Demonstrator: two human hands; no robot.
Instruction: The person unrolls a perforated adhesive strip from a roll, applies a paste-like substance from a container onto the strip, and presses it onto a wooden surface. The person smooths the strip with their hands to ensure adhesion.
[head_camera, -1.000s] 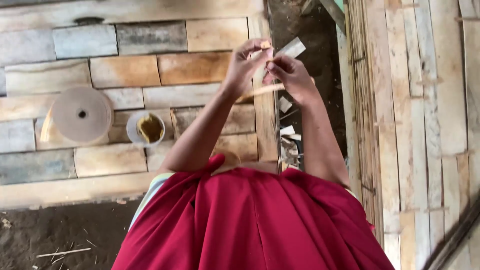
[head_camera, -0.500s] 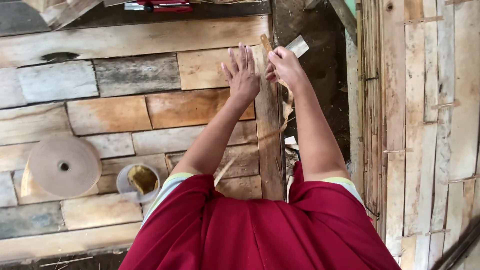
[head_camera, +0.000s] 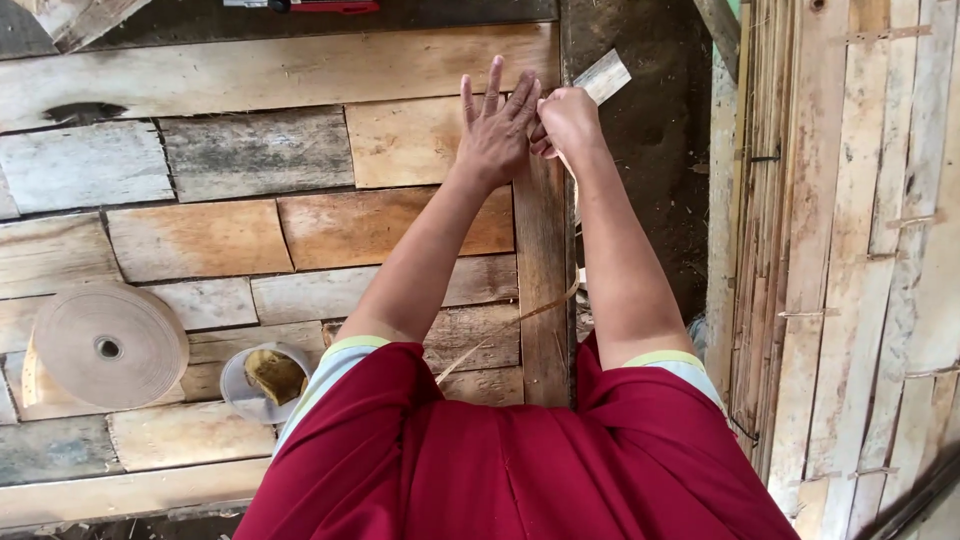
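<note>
Nearest me, well behind the left hand (head_camera: 497, 135) and off to its left, I see a small clear cup (head_camera: 262, 380) holding a yellowish-brown lump, just beside a roll of brown paper tape (head_camera: 108, 348); both sit on the patchwork plank surface (head_camera: 200, 240). Left hand is spread flat, fingers straight and fanned, gripping nothing, its edge touching the right hand (head_camera: 568, 120). Right hand is clenched, pinching a thin pale strip (head_camera: 560, 300) that trails back toward me between my arms; the exact grip is hidden. Both hands sit over the upright board (head_camera: 542, 270) at the surface's right edge. Right of the hands is a dark dirt gap (head_camera: 650, 150), then bamboo slats (head_camera: 860, 250). Open planks lie left of the hands.
</note>
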